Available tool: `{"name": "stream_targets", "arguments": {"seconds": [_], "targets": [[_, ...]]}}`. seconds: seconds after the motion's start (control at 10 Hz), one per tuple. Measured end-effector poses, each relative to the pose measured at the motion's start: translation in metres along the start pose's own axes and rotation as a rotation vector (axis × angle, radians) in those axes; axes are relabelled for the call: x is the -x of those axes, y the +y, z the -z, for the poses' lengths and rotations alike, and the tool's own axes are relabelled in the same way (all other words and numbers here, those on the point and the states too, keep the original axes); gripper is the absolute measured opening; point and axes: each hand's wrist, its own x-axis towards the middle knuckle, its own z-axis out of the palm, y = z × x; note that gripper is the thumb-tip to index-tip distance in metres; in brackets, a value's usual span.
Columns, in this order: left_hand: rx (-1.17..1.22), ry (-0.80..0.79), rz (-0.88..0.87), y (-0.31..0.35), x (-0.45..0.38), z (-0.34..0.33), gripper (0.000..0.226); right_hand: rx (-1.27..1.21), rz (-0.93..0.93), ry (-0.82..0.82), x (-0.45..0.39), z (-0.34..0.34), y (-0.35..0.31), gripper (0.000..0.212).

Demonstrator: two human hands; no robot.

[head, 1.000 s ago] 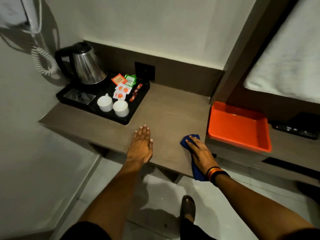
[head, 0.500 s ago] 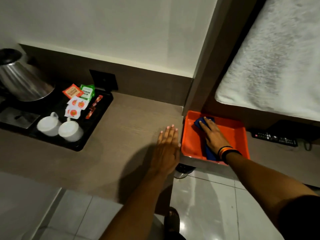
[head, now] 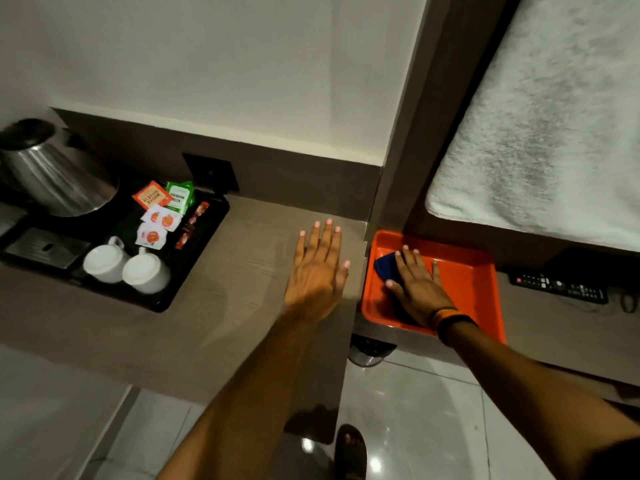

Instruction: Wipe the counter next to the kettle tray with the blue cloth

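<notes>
The blue cloth (head: 386, 266) lies inside the orange tray (head: 467, 271), mostly covered by my right hand (head: 415, 285), which presses flat on it. My left hand (head: 318, 271) rests flat with fingers spread on the brown counter (head: 249, 244), near its right edge. The black kettle tray (head: 204, 233) sits on the counter's left part and carries a steel kettle (head: 52, 174), two white cups (head: 124, 265) and several sachets (head: 162, 209).
A wall socket (head: 211, 173) sits behind the kettle tray. Right of the orange tray, a remote control (head: 557, 284) lies on the lower shelf. A white towel-like surface (head: 554, 116) fills the upper right. Tiled floor and my sandalled foot (head: 349, 452) are below.
My right hand carried the blue cloth off the counter's front edge into the orange tray and shifted slightly toward me there. My left hand slid right along the counter.
</notes>
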Motion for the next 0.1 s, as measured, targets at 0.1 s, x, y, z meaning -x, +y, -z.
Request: {"name": "stream_targets", "arguments": {"seconds": [0.1], "targets": [[-0.107, 0.130, 0.000, -0.0102, 0.0012, 0.0538, 0.071, -0.168, 0.112, 0.228, 0.0674, 0.0208, -0.0424, 0.062]]}}
